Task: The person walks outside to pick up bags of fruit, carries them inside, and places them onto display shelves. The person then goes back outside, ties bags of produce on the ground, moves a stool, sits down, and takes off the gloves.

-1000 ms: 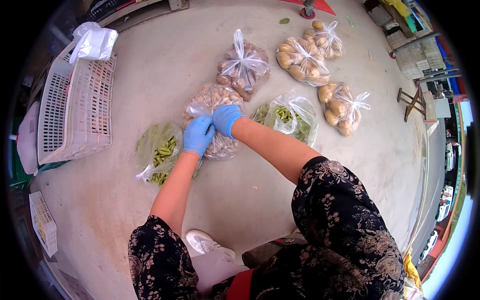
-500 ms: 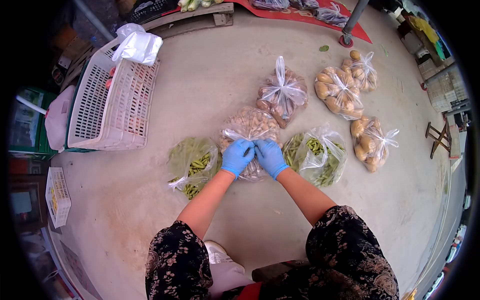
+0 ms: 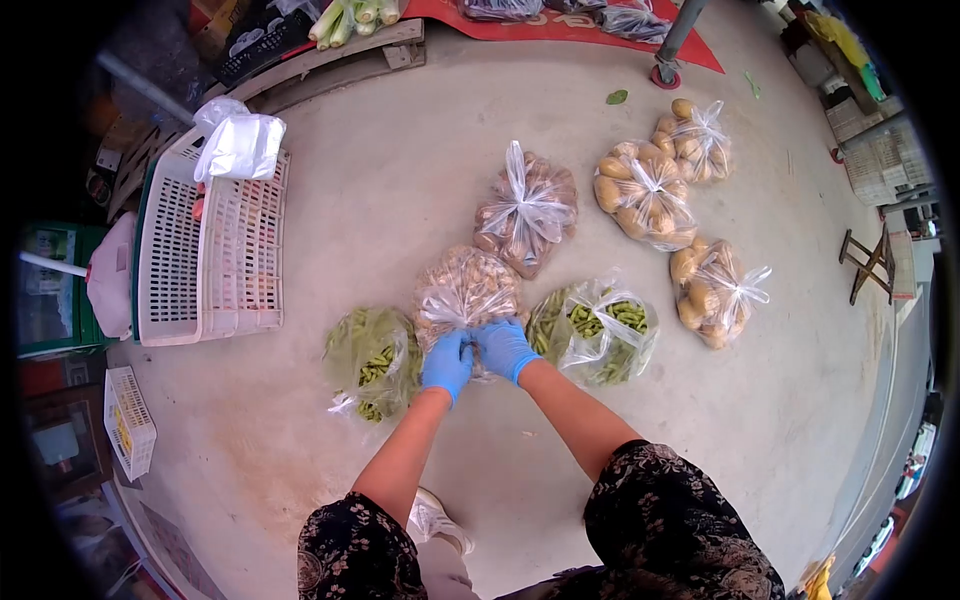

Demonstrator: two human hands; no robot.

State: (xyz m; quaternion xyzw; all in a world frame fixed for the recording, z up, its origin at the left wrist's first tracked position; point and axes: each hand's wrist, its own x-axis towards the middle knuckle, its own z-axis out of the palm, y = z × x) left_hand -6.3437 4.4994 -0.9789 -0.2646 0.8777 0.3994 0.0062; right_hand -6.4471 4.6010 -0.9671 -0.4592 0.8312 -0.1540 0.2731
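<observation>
My left hand (image 3: 448, 364) and my right hand (image 3: 502, 348), both in blue gloves, meet at the gathered top of a clear plastic bag (image 3: 466, 287) full of small light-brown produce, probably peanuts. Fingers of both hands are closed on the bag's plastic. Left of it lies a bag of green pods (image 3: 375, 362); close on the right is another bag of green pods (image 3: 608, 330). Behind stands a knotted bag of reddish-brown tubers (image 3: 527, 215).
Three knotted bags of potatoes (image 3: 645, 195) rest on the floor at right. A white crate (image 3: 240, 250) with plastic bags (image 3: 242, 147) on its rim stands left. A wheeled pole (image 3: 678, 45), a wooden pallet (image 3: 335, 62) and a small stool (image 3: 868, 263) are farther off.
The view has shifted. Both hands stay together at the bag's top, and its plastic now looks more tightly gathered between them.
</observation>
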